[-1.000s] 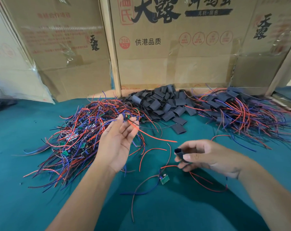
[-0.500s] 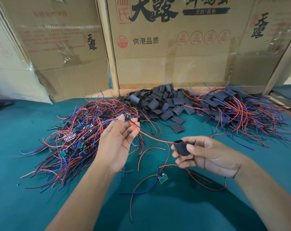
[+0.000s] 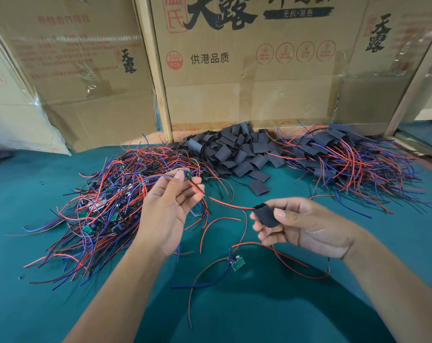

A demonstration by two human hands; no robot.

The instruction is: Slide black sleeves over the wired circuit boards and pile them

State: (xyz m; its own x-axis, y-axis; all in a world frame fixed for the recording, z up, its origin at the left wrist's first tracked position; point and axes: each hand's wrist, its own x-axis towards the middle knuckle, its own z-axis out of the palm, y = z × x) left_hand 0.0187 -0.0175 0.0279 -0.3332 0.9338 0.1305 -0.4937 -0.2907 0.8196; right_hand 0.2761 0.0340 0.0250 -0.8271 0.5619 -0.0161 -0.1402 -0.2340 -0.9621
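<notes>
Left hand: the left hand (image 3: 169, 214) was raised palm-up over the cloth, fingertips pinching a small board (image 3: 186, 175) at its top.
Board: it sat between thumb and forefinger, above the near edge of the unsleeved heap; few details could be made out.
Leads: a red and a black lead (image 3: 225, 204) ran from the board down and to the right, their ends reaching the mouth of the sleeve.
Right hand: the right hand (image 3: 306, 225) gripped a black sleeve (image 3: 267, 215) between thumb and fingers, open end turned toward the leads.
Sleeve: held above the cloth, between the two hands; whether the lead tips were already inside could not be told.
Unsleeved heap: a tangle of wired boards (image 3: 106, 209) lay on the left, red, blue and black wires with green boards among them.
Sleeve stock: a mound of loose sleeves (image 3: 237, 152) lay at the back centre, against the cartons.
Finished pile: sleeved boards (image 3: 346, 157) lay heaped at the back right, wires fanning outward.
Stray board: one bare green board (image 3: 237, 263) with its wires lay flat on the cloth below the hands.
Surface: teal cloth (image 3: 31, 305).
Backdrop: printed cartons (image 3: 247, 82) stood behind the piles.
</notes>
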